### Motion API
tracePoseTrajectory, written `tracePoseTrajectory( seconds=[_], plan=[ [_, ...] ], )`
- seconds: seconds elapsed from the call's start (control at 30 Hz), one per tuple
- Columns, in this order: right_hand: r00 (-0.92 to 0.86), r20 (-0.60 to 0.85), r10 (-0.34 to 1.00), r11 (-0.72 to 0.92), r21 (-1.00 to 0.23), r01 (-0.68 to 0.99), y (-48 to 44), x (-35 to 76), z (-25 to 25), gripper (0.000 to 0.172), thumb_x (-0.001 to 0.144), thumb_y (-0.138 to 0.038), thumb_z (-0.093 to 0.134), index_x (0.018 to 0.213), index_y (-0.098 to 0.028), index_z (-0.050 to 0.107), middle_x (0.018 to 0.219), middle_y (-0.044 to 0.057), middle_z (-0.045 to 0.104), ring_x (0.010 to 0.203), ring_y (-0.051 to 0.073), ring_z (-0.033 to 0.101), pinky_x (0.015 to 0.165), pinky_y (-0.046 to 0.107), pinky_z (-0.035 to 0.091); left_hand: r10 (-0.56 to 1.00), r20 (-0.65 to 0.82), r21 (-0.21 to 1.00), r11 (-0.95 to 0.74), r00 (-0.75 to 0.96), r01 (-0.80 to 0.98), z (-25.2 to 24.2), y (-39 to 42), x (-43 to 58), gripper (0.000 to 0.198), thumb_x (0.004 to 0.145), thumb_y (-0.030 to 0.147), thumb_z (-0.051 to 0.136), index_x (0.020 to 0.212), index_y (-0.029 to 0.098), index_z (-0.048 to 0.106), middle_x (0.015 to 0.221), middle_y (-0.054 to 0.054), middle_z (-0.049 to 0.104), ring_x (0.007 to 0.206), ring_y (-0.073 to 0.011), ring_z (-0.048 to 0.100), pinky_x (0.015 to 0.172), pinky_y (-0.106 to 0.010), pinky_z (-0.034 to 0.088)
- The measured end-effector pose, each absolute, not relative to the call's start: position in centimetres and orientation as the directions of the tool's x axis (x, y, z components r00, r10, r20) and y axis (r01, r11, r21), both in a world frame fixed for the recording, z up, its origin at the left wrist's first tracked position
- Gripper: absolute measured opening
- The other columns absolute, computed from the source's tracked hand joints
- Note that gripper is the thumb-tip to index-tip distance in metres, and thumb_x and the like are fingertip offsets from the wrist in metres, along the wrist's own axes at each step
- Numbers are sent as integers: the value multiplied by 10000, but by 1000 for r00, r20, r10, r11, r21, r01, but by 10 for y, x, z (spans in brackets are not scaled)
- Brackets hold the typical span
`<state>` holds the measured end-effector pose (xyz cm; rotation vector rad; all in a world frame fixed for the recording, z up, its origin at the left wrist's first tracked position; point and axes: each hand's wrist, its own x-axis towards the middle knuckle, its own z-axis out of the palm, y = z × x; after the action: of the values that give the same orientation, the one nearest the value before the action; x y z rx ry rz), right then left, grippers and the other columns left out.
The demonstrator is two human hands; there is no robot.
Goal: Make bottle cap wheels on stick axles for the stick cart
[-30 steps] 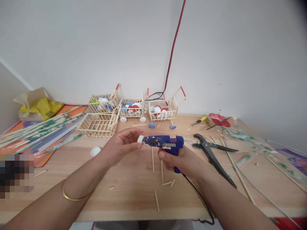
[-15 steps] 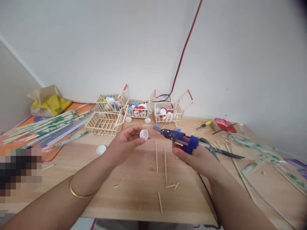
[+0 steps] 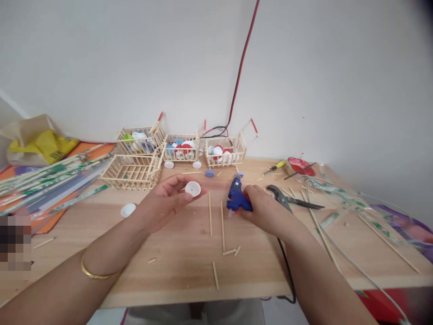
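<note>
My left hand (image 3: 164, 203) pinches a white bottle cap (image 3: 192, 188) by its edge, its hollow inside turned towards me. A blue glue gun (image 3: 237, 196) is in my right hand (image 3: 265, 208), whose fingers wrap its handle; the nozzle points away from me, low over the table. Another white cap (image 3: 128, 210) lies to the left of my left hand. A blue cap (image 3: 209, 173) rests beyond my hands. Behind my left hand stands an empty stick basket (image 3: 131, 174). Wooden sticks (image 3: 223, 228) lie on the table between my forearms.
Along the wall stand three small stick carts (image 3: 225, 155) filled with bottle caps. Scissors (image 3: 294, 198), a yellow-handled cutter (image 3: 275, 167) and a red dish (image 3: 301, 167) are to the right. Packaged sticks (image 3: 61, 176) and a yellow bag (image 3: 43, 146) occupy the left. A black cord (image 3: 287, 266) hangs over the front edge.
My right hand has lowered the glue gun, its nozzle swinging from leftward to pointing away from me. The white cap in my left hand has turned its inside more towards me. The view has shifted right.
</note>
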<state>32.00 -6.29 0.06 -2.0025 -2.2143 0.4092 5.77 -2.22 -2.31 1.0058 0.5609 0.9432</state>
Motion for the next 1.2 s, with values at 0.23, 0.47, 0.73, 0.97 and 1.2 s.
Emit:
tracePoseTrajectory(
  seconds=[0.23, 0.47, 0.73, 0.97, 1.2],
  plan=[
    [-171, -187, 967, 139, -173, 975, -67, 329, 8, 254, 759, -388, 625, 880, -194, 515, 905, 49, 588, 760, 196, 572, 597, 263, 329, 866, -2, 916, 203, 500, -348, -26, -20, 59, 290, 707, 182, 750, 967, 213, 626, 936, 2, 676, 952, -186, 662, 958, -363, 468],
    [-165, -255, 953, 138, -120, 983, -66, 322, 5, 233, 760, -331, 610, 916, -186, 513, 966, 64, 584, 787, 195, 595, 589, 259, 318, 856, 36, 965, 103, 516, -240, -28, -19, 61, 318, 684, 174, 759, 956, 197, 596, 988, -26, 675, 945, -175, 644, 809, -278, 489],
    [-176, -272, 946, 153, -104, 983, -65, 322, 6, 300, 728, -434, 646, 861, -182, 551, 918, 65, 582, 765, 213, 591, 590, 275, 343, 850, 109, 981, -7, 516, -195, -26, -22, 62, 313, 691, 162, 745, 893, 202, 510, 992, -20, 637, 1014, -186, 613, 727, -243, 486],
    [-292, -69, 954, 278, -159, 947, -74, 313, 17, 318, 722, -379, 698, 951, -189, 585, 988, 76, 589, 890, 229, 568, 729, 305, 388, 886, 206, 959, -268, 415, 95, -26, -24, 65, 281, 730, 229, 684, 982, 187, 568, 987, -33, 595, 960, -172, 584, 918, -348, 450],
    [-284, 124, 951, 308, -281, 909, -73, 277, 2, 203, 872, -353, 562, 824, -171, 638, 878, 70, 620, 856, 198, 555, 748, 318, 354, 923, 225, 929, -300, 311, 219, -29, -23, 67, 260, 703, 267, 683, 925, 185, 573, 902, -21, 601, 867, -176, 587, 850, -347, 482]
  ],
)
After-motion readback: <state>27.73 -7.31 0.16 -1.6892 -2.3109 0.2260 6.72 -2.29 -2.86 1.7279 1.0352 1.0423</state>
